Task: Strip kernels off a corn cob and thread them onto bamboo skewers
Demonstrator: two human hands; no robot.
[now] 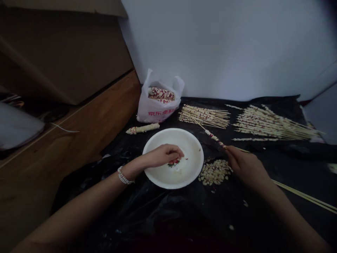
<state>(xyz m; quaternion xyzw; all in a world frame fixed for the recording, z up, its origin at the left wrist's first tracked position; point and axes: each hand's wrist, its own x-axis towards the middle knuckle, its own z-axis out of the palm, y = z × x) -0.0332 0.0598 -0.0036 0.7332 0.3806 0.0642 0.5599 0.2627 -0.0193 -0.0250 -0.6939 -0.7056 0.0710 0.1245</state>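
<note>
My left hand [167, 155], with a beaded bracelet on its wrist, reaches into a white bowl [172, 133]. Its fingers are curled together, and whatever they hold is hidden. Beneath them lies a small patch of red and green bits [173, 162] that I cannot name for sure. My right hand [242, 163] is closed round a skewer of corn kernels [215, 137], to the right of the bowl. Pale and dark red kernels are threaded along it, and its bare tip points up and left. A pile of loose pale kernels [214, 172] sits just below that hand.
Behind the bowl stands a white plastic bag [158, 111] holding corn cobs [161, 93]. A partly stripped cob [143, 129] lies at its left. Two bundles of kernel skewers [202, 116] rest at the back right. Bare sticks [302, 195] lie right on the black plastic sheet [163, 214].
</note>
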